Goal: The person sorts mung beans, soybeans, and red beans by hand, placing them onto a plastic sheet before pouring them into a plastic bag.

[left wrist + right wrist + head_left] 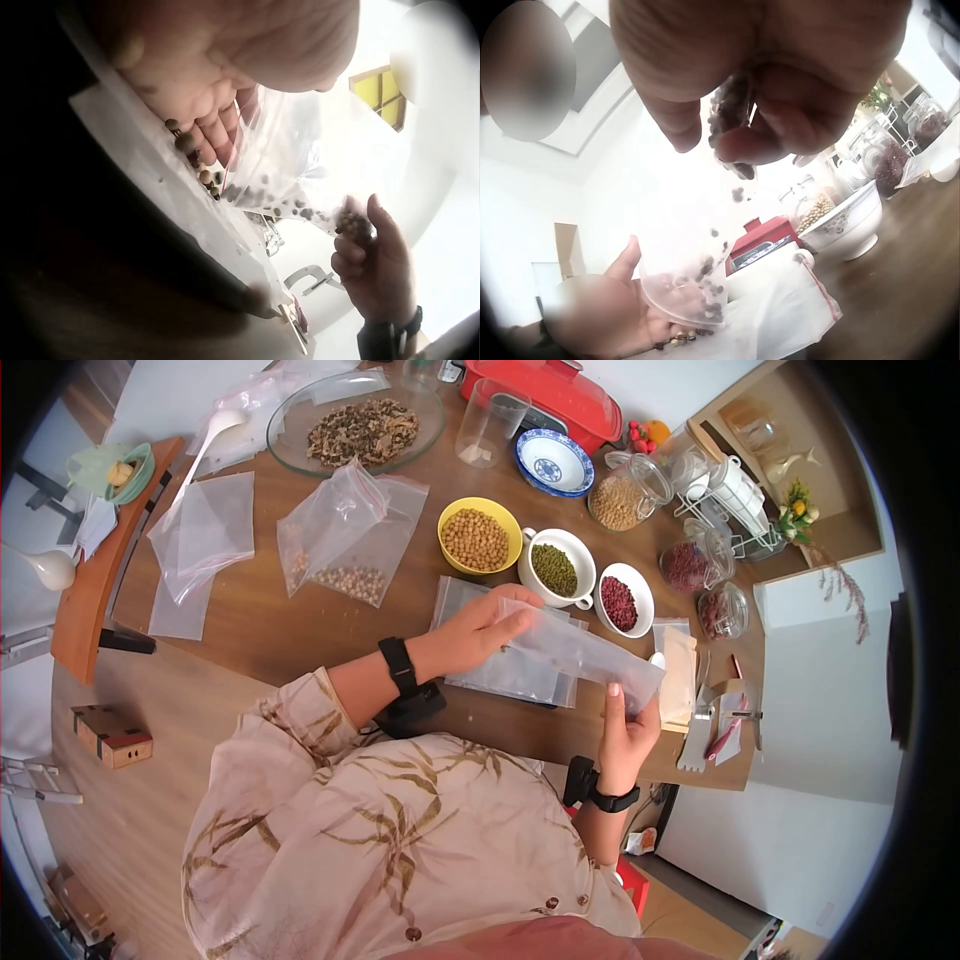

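Stretched between both hands is a clear plastic bag (575,647). The left hand (470,635) grips its left end, thumb on top; the right hand (628,732) pinches the other end. In the left wrist view, the bag (289,169) has scattered dark and pale beans in it, and the right hand (382,274) holds a bunched part with beans. Seen from the right wrist, the right hand (757,82) grips dark beans through the plastic, and the left hand (622,311) holds the bag's lower part. Flat clear bags (515,675) lie beneath the hands.
Beyond the hands stand a yellow bowl (480,538), a two-handled white bowl of green beans (553,570) and a white bowl of red beans (619,604). Glass jars (722,610) stand right. Bags (350,540) and a glass dish (430,435) lie left; utensils (697,740) lie far right.
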{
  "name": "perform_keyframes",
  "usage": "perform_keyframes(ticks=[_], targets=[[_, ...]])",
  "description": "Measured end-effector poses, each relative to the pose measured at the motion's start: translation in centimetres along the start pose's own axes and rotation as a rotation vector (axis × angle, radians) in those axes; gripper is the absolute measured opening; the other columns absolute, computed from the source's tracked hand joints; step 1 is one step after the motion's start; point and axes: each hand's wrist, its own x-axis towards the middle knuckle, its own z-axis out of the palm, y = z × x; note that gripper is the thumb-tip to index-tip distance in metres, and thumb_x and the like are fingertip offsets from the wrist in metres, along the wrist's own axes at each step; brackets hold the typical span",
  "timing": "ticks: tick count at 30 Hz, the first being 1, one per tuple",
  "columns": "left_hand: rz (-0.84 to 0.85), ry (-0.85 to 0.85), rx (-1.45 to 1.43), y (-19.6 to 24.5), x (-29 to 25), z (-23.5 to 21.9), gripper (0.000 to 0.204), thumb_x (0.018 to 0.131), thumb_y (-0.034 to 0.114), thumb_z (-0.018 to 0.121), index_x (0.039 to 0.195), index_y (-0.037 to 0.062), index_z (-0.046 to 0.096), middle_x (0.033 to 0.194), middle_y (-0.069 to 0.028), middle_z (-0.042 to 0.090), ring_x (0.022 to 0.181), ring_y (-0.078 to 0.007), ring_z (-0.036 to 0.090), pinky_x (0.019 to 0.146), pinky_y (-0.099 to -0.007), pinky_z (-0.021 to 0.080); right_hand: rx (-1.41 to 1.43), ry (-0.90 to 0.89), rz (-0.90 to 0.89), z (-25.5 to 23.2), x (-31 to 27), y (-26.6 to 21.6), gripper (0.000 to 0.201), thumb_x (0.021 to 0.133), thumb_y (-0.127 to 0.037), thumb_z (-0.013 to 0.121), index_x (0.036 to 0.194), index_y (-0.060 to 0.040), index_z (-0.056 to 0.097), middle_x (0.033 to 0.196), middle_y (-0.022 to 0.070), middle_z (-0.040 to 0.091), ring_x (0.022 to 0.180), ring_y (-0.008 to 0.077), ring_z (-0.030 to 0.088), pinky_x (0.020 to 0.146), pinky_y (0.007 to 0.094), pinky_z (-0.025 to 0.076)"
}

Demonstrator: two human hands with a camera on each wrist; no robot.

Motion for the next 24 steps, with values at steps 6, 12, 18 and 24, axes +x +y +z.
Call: perform_keyframes(ticks=[6, 12, 18, 24], targets=[[-0.061, 0.007, 0.04, 0.6, -0.3, 0.0, 0.041, 0.12, 0.031, 0.056, 0.151, 0.004, 0.057, 0.141, -0.0049, 0.066, 0.129, -0.0137, 0.062, 0.111, -0.0348, 0.05, 0.0, -0.019, -0.001, -0.4, 0.1, 0.9, 0.023, 0.108, -0.013, 0.077, 0.123, 0.0039, 0.072, 0.116, 0.0093, 0.073, 0.105, 0.0177, 0.067, 0.095, 0.0321, 0.053], [-0.1, 0.005, 0.03, 1.5, -0.5, 0.3, 0.04, 0.119, 0.03, 0.057, 0.15, 0.0048, 0.059, 0.141, -0.0048, 0.067, 0.128, -0.0127, 0.062, 0.11, -0.0342, 0.051, -0.024, -0.061, 0.037, -1.0, 0.1, 1.2, 0.025, 0.106, -0.012, 0.078, 0.124, 0.0044, 0.073, 0.12, 0.0114, 0.073, 0.109, 0.0197, 0.068, 0.097, 0.033, 0.053], [-0.015, 0.02, 0.029, 1.9, -0.4, 0.5, 0.041, 0.119, 0.029, 0.057, 0.151, 0.0048, 0.059, 0.143, -0.0049, 0.065, 0.13, -0.0123, 0.061, 0.11, -0.0335, 0.05, 0.031, -0.038, 0.026, -1.1, 0.4, 1.3, 0.035, 0.107, -0.014, 0.078, 0.135, 0.004, 0.068, 0.126, 0.0114, 0.072, 0.11, 0.02, 0.069, 0.098, 0.0345, 0.056], [-0.02, 0.017, -0.061, 1.2, -0.3, 0.2, 0.039, 0.119, 0.024, 0.055, 0.152, 0.0049, 0.056, 0.149, -0.0068, 0.062, 0.137, -0.0158, 0.057, 0.119, -0.0376, 0.044, 0.16, -0.024, 0.02, -1.4, 0.9, 0.8, 0.042, 0.106, -0.012, 0.079, 0.142, 0.0009, 0.063, 0.126, 0.0094, 0.071, 0.096, 0.0133, 0.069, 0.085, 0.0282, 0.058]])
